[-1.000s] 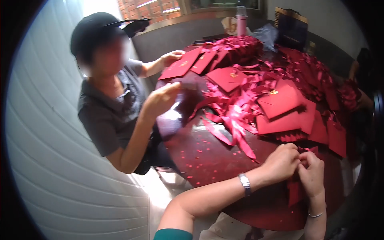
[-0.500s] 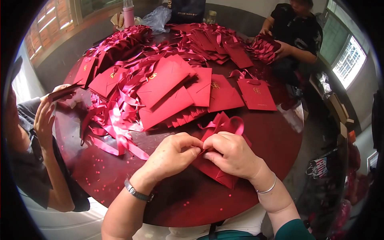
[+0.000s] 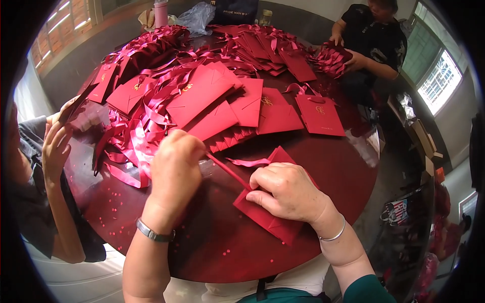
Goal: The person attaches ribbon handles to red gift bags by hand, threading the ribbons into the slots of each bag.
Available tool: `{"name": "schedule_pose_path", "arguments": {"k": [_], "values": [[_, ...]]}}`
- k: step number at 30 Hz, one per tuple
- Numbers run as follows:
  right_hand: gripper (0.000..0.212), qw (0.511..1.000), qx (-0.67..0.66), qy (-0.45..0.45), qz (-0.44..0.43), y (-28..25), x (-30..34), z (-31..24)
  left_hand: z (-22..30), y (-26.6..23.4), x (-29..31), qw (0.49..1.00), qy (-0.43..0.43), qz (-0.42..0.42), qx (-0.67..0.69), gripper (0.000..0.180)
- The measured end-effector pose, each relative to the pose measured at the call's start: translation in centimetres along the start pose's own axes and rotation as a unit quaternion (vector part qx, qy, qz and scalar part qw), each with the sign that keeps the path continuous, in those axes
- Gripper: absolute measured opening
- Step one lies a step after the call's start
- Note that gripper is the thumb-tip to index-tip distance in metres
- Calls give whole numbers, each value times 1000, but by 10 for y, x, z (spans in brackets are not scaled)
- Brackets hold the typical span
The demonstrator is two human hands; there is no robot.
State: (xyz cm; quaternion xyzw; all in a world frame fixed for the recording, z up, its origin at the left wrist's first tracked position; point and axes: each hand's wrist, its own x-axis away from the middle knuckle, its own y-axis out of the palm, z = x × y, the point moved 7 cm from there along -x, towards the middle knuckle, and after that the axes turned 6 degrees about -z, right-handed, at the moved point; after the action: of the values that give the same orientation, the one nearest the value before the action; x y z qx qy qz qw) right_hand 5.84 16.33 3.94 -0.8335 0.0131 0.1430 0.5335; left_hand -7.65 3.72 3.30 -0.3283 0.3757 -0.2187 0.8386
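A red paper gift bag [image 3: 270, 219] lies flat and slanted on the round dark-red table in front of me. From it a red ribbon [image 3: 226, 169] runs taut, up and left, to my left hand [image 3: 177, 160]. The fingers of that hand are closed on the ribbon and slightly blurred. My right hand [image 3: 288, 194] pinches the bag at its upper part, its fingertips where the ribbon meets the paper. A loose ribbon loop [image 3: 250, 162] sticks out beyond the right hand. What lies inside the right hand's pinch is hidden.
Stacked red bags [image 3: 202, 98] and a tangle of shiny ribbons [image 3: 139, 146] cover the table's far side. A single bag [image 3: 321, 116] lies at right. One person [image 3: 58, 146] works at left, another [image 3: 376, 45] at far right. A pink bottle [image 3: 160, 14] stands behind.
My left hand has moved left and up from beside the right hand, drawing the ribbon out straight. My right hand has stayed at the bag. The ribbon loop beyond it has become smaller.
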Motion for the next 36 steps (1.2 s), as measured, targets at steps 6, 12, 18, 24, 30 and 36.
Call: {"name": "schedule_pose_path", "arguments": {"k": [6, 12, 18, 24, 30, 36], "values": [[27, 999, 29, -41, -5, 0, 5, -3, -6, 19, 1, 997, -54, -38, -50, 15], [20, 974, -77, 15, 212, -47, 11, 32, 57, 13, 19, 995, 57, -32, 80, 30], [16, 991, -23, 76, 104, -22, 8, 72, 77, 54, 26, 991, 38, -131, -8, 12], [14, 990, -72, 105, 63, -18, 5, 66, 75, 65, 30, 985, 33, -171, 5, 9], [39, 945, -24, 296, -136, -13, 13, 85, 101, 60, 32, 959, 124, -242, 73, 15], [29, 895, -354, 185, -198, 19, 13, 80, 103, 51, 34, 959, 132, -212, 136, 16]]}}
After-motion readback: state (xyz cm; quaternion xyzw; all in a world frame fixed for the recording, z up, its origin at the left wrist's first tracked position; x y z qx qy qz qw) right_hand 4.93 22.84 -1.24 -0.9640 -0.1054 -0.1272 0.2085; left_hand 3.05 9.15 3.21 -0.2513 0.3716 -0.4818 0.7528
